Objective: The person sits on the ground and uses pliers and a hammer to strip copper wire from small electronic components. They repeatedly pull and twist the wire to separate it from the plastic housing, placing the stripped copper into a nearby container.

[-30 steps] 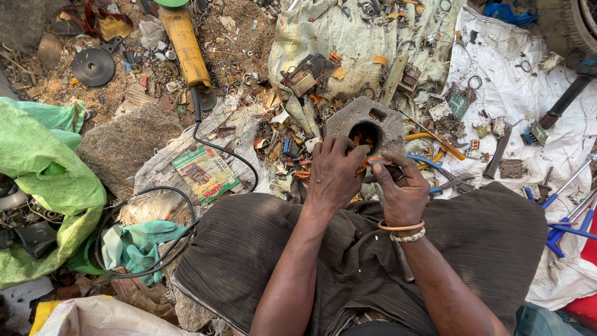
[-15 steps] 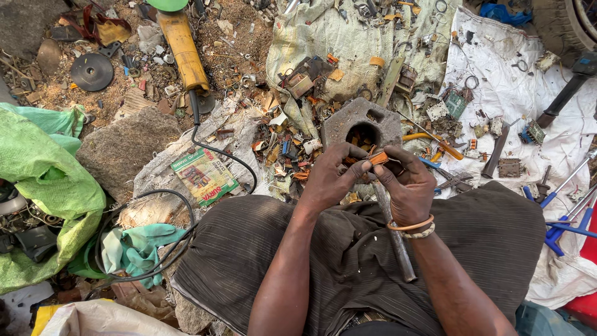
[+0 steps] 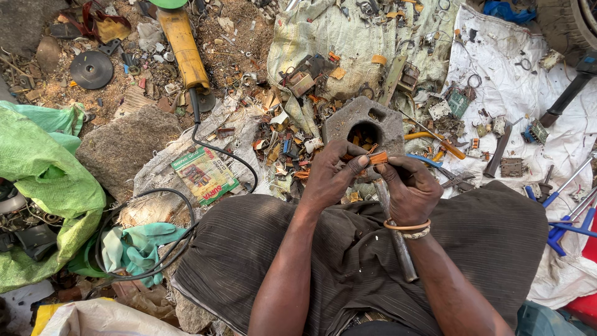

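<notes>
Head view — left hand (image 3: 333,177) and right hand (image 3: 410,190) both pinching small orange piece (image 3: 378,158).

The left hand (image 3: 333,174) and right hand (image 3: 410,190) have drawn back from the hexagonal metal block (image 3: 364,121) toward the lap; the small orange piece (image 3: 378,158) is now pinched between both hands' fingertips; the metal rod (image 3: 395,233) now lies down the lap.
</notes>
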